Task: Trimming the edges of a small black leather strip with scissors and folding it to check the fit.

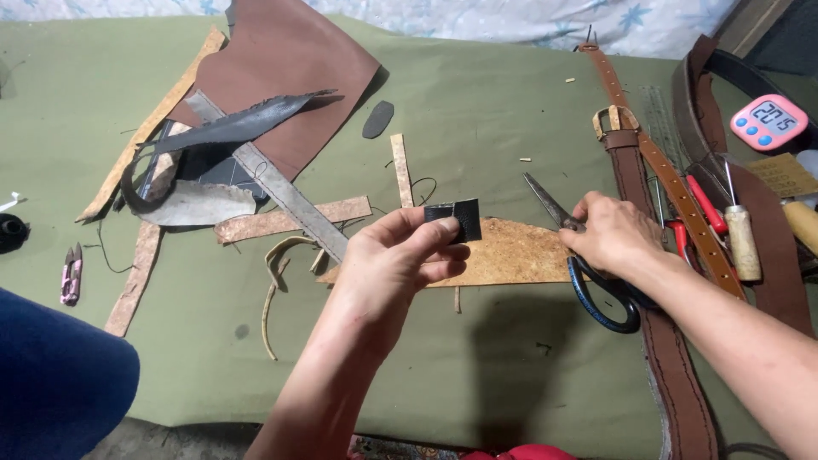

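Note:
My left hand (394, 260) pinches a small folded piece of black leather (458, 216) between thumb and fingers, holding it above a tan, semicircular leather scrap (511, 254). To the right, my right hand (612, 233) rests on a pair of scissors (588, 268) with dark blue handles that lies on the green mat; its fingers curl over the pivot and upper handle, and the blades point up and left.
A brown leather sheet (285, 68), a metal ruler (281, 192), black and tan leather strips lie at the upper left. Brown belts (660, 281), awls and a red-handled tool sit at the right beside a pink digital timer (769, 122). Small pink snips (71, 274) lie far left.

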